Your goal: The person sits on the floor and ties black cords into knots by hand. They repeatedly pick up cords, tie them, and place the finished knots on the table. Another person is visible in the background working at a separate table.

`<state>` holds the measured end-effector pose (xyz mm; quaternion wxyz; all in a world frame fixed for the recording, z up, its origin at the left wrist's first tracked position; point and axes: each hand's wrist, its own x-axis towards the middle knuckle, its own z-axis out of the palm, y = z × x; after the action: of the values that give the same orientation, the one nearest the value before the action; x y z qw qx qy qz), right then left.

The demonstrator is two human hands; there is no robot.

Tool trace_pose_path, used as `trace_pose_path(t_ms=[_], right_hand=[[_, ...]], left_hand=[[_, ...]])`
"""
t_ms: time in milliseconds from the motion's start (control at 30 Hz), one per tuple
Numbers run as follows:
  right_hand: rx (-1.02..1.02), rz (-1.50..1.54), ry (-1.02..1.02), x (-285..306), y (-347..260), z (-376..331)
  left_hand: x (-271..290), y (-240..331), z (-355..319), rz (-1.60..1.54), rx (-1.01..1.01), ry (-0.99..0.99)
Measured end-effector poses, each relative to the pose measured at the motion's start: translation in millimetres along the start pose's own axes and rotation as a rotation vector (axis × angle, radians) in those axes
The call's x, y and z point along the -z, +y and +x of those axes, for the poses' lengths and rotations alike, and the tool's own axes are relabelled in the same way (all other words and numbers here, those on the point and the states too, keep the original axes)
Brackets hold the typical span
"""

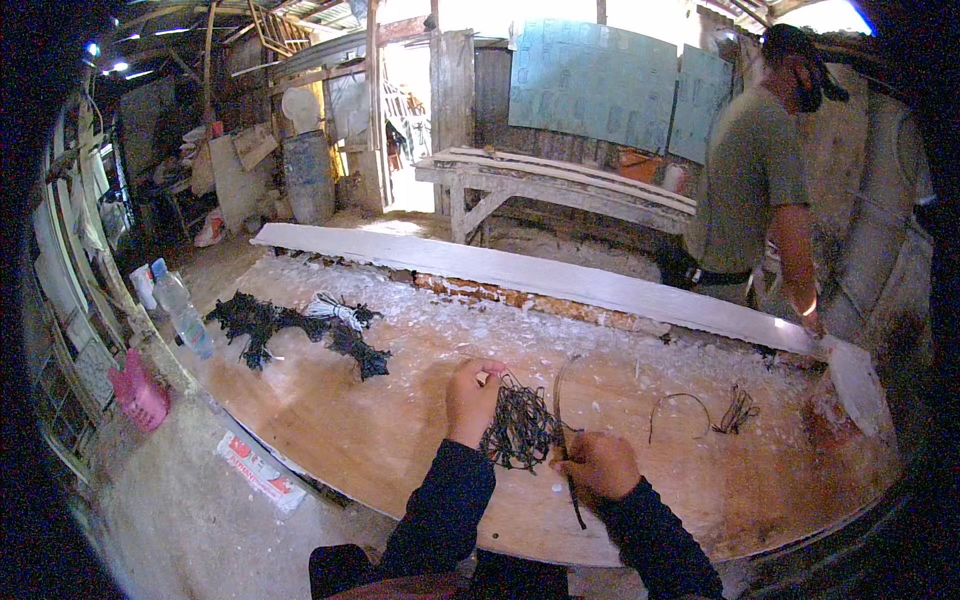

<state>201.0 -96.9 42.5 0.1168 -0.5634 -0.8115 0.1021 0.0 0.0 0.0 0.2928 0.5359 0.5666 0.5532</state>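
On the plywood tabletop (400, 430) in front of me lies a bundle of dark looped cords (520, 432). My left hand (470, 402) is closed at its upper end, thumb and fingers pinched together. Just right of the bundle, my right hand (603, 466) is closed around a single dark strand (577, 507), which extends above and below the fist. Farther right lie a smaller clump of dark loops (738, 412) and a thin curved strand (680, 397), both apart from my hands.
Black cord bundles (260, 322) and a white one (340, 311) lie at the table's left, near a clear plastic bottle (183, 312). A white-coated plank (500, 272) borders the far edge. A person (750, 180) stands beyond, at right. A pink container (140, 392) is at left.
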Motion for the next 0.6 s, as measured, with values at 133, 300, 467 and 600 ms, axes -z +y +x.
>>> trace_pose_path(t_ms=[133, 300, 467, 600], right_hand=[[-0.063, 0.039, -0.009, -5, 9, -5], [-0.100, 0.132, -0.012, -8, 14, 0], [-0.096, 0.138, 0.108, -14, 12, 4], [-0.135, 0.225, 0.116, -11, 10, 4]], left_hand=[[-5, 8, -9, -0.129, -0.097, 0.082], [-11, 26, -18, -0.097, -0.293, 0.088], [-15, 37, -30, 0.041, -0.367, -0.044], [-22, 36, -32, 0.078, -0.407, -0.090]])
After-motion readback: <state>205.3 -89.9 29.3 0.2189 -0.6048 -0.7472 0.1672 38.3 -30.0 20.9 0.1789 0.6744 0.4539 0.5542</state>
